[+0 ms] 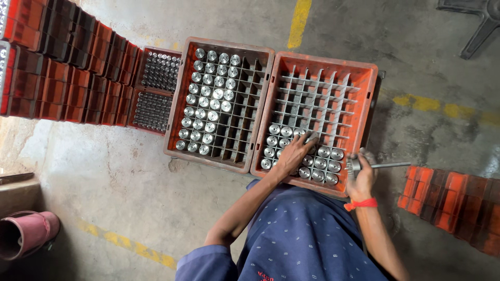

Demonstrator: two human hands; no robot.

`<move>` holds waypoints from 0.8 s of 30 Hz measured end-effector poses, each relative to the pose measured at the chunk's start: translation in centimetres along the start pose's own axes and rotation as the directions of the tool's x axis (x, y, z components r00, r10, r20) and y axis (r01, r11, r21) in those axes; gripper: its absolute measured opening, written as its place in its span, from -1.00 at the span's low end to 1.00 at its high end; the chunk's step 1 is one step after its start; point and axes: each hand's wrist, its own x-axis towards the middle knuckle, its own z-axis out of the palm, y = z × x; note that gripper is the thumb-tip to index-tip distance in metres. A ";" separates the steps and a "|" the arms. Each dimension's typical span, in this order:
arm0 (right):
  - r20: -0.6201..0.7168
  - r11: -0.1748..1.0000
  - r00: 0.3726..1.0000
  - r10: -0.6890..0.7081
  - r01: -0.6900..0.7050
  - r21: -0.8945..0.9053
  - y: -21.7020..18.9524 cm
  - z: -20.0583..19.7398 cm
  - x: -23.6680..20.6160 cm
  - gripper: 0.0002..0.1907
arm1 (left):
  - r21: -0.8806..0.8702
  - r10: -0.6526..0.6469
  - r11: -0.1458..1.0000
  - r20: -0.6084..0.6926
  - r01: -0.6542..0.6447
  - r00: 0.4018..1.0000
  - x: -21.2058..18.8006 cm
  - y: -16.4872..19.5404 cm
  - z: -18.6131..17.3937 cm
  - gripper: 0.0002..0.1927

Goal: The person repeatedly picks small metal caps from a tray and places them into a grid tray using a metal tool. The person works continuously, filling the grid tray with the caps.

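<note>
Gripping shaft (388, 165): right hand (361, 179) | left hand (292, 155) spread on crate (371, 93) | concrete floor (114, 177)

Lying about on the stained concrete floor (130, 171): stacked orange crates (62, 67) at far left, two small crates of metal parts (156, 91) beside them, a pink bucket (23, 234) low left, more orange crates (450, 200) at right, yellow floor lines (299, 21) running across.

Left hand (292, 155) hides several metal parts (319, 163) – red crate stacks (62, 62) cut by frame edge, top-left.
</note>
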 end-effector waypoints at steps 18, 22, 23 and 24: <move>0.001 0.972 0.989 0.146 -0.143 -0.186 8.8 4.1 -6.4 -0.87 | 0.173 -0.493 0.825 -0.242 0.537 0.836 -4.3 -24.6 -15.5 -0.43; -0.004 0.967 0.987 0.160 -0.157 -0.203 9.9 4.6 -7.4 -0.87 | 0.323 -0.368 0.853 -0.184 0.409 0.912 -4.7 -25.4 -16.9 -0.41; -0.006 0.965 0.988 0.156 -0.153 -0.214 9.9 4.6 -7.6 -0.87 | 0.136 -0.360 0.905 -0.255 0.402 0.897 -5.2 -25.3 -17.7 -0.43; -0.039 0.958 0.984 0.172 -0.176 -0.227 9.8 4.3 -7.8 -0.86 | -0.051 -0.359 0.931 -0.320 0.362 0.877 -5.7 -25.0 -18.4 -0.46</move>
